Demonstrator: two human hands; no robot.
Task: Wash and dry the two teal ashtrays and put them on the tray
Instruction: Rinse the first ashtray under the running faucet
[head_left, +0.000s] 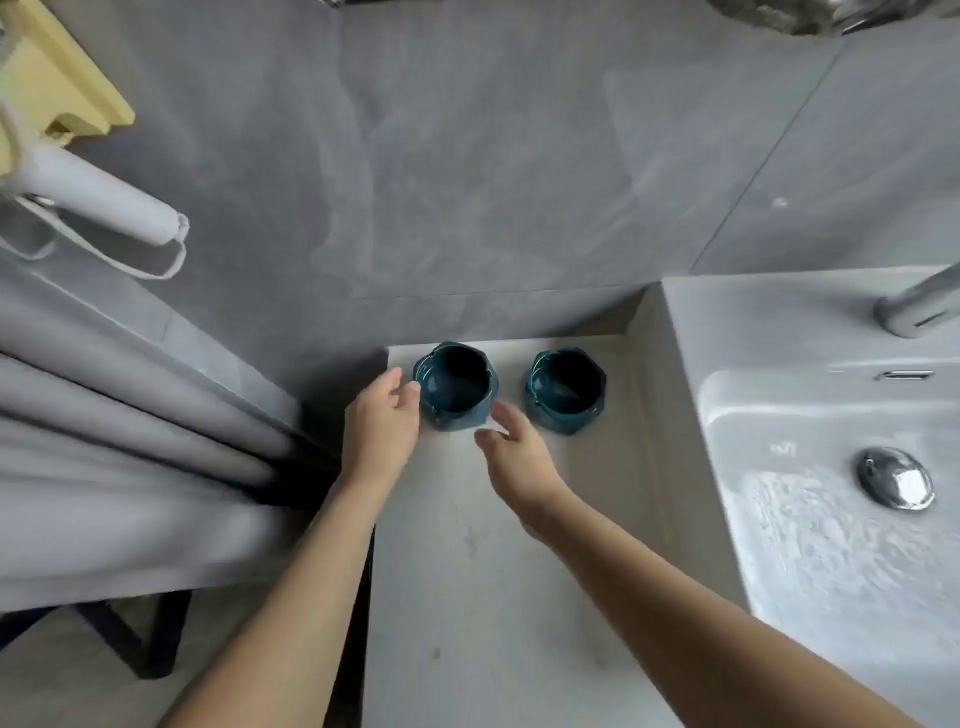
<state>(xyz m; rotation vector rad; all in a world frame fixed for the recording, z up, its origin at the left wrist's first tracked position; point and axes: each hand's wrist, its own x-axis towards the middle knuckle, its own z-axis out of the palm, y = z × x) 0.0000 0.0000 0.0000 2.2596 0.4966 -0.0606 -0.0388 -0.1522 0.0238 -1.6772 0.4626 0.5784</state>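
Two glossy, faceted teal ashtrays, the left ashtray (456, 385) and right ashtray (565, 391), were seen side by side on the pale stone table (467, 571), the left flanked by the left hand (382, 421) and right hand (514, 457), fingers apart.

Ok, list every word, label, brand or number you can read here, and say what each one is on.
None can be read.
Sink basin: a small pale mark on the inner wall, too blurred to read.
Left ashtray and right ashtray: no lettering shows.
Faucet, drain plug and the white appliance on the wall: no text visible.
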